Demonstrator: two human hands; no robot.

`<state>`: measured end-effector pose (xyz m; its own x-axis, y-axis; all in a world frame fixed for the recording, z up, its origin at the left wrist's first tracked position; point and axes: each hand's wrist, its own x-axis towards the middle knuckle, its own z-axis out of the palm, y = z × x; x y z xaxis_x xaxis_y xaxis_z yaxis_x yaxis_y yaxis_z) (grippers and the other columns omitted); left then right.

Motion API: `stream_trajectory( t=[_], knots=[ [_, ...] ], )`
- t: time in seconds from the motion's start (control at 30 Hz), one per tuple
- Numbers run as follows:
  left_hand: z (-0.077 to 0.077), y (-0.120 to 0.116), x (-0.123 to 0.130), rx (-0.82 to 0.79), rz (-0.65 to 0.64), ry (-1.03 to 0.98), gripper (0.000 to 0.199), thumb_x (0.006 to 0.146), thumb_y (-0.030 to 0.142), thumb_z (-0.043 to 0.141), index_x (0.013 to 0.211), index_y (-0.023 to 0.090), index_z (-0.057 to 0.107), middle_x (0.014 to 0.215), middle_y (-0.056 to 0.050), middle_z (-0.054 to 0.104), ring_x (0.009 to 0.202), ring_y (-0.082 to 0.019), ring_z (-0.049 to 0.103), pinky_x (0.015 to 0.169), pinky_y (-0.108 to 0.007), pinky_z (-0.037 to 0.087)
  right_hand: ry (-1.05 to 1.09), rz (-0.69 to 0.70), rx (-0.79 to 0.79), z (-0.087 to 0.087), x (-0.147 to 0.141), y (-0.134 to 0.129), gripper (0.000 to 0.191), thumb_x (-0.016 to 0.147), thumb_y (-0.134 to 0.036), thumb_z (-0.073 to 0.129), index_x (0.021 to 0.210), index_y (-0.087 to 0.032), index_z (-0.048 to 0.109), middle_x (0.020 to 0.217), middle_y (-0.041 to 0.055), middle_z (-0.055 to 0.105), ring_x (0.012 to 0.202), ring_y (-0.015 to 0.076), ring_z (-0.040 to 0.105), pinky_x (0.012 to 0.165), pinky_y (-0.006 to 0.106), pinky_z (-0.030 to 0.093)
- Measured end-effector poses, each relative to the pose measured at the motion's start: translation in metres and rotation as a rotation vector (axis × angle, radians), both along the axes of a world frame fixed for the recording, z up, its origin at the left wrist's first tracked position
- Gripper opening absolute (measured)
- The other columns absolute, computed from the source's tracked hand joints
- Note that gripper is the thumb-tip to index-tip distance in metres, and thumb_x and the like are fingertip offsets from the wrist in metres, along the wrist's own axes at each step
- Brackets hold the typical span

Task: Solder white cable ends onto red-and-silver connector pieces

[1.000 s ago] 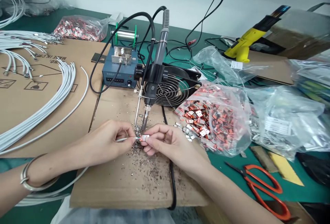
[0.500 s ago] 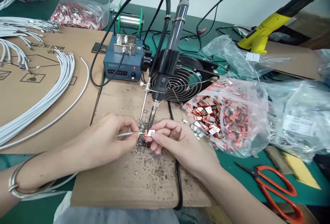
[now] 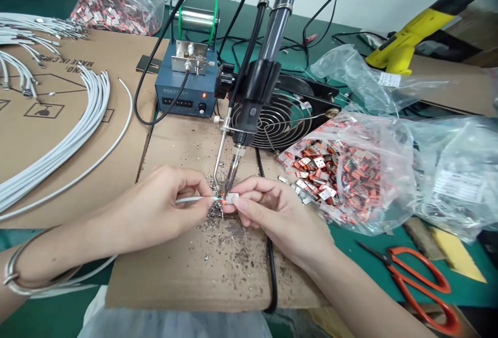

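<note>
Between thumb and fingers, my left hand (image 3: pixel 177 208) pinches a white cable (image 3: pixel 187 199) close to its stripped end. My right hand (image 3: pixel 272 208) grips a small metal USB connector (image 3: pixel 232 198) with an orange-red back part. The cable's wire ends meet the connector's back. Right at that joint is the tip of a soldering iron (image 3: pixel 233 169), held pointing down in a stand. A thin bent solder feed tube (image 3: pixel 218 159) comes down beside the tip. Whether the wires are joined to the contacts is too small to tell.
A blue solder feeder (image 3: pixel 185 89) with a solder spool (image 3: pixel 197 20) stands behind, next to a black fan (image 3: pixel 288 120). Bagged connectors (image 3: pixel 350 172) and orange-handled scissors (image 3: pixel 420 276) lie right. Bundled white cables (image 3: pixel 73 141) lie left. Solder bits litter the cardboard (image 3: pixel 187 281).
The connector now sits slightly further right of the iron tip, and the wire ends have come under the tip. Both hands keep their grip. The whole view has shifted a little.
</note>
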<state>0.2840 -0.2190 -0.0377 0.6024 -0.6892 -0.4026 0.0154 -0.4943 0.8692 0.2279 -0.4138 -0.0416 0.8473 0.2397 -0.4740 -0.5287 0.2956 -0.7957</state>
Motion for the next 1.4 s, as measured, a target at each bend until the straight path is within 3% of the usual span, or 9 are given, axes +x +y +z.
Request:
stream_trajectory(
  t=[0.37,0.8,1.03,1.4],
  knots=[
    [-0.01,0.003,-0.004,0.045,-0.027,-0.102,0.017,0.082,0.026,0.048,0.084,0.021,0.064,0.071,0.003,0.06,0.063,-0.008,0.052,0.054,-0.018,0.035,0.064,-0.021,-0.05,0.002,0.003,0.002,0.015,0.073,-0.018,0.071,0.081,-0.01,0.06,0.071,0.0058,0.067,0.048,0.0014,0.053,0.047,0.006,0.044],
    [0.011,-0.002,0.0,0.14,-0.037,-0.059,0.018,0.08,0.032,0.047,0.082,0.025,0.063,0.064,0.005,0.056,0.056,-0.008,0.044,0.049,-0.019,0.032,-0.009,0.027,-0.08,0.002,0.001,0.002,0.013,0.077,-0.02,0.068,0.083,-0.01,0.061,0.076,0.0068,0.068,0.053,0.0008,0.054,0.05,0.006,0.042],
    [0.007,0.0,-0.001,0.084,-0.032,-0.079,0.021,0.082,0.032,0.047,0.086,0.02,0.064,0.068,0.002,0.058,0.06,-0.009,0.049,0.051,-0.018,0.034,-0.023,0.024,-0.11,0.001,0.0,0.001,0.014,0.076,-0.023,0.069,0.083,-0.012,0.063,0.074,0.0077,0.068,0.053,0.0042,0.054,0.047,0.011,0.04],
    [0.006,0.001,-0.002,0.06,-0.031,-0.107,0.023,0.084,0.031,0.046,0.087,0.018,0.065,0.069,0.0,0.06,0.059,-0.009,0.051,0.052,-0.018,0.035,-0.01,0.031,-0.114,0.0,0.0,0.0,0.014,0.077,-0.022,0.069,0.084,-0.012,0.063,0.075,0.0079,0.068,0.052,0.003,0.053,0.046,0.009,0.038]
  ],
)
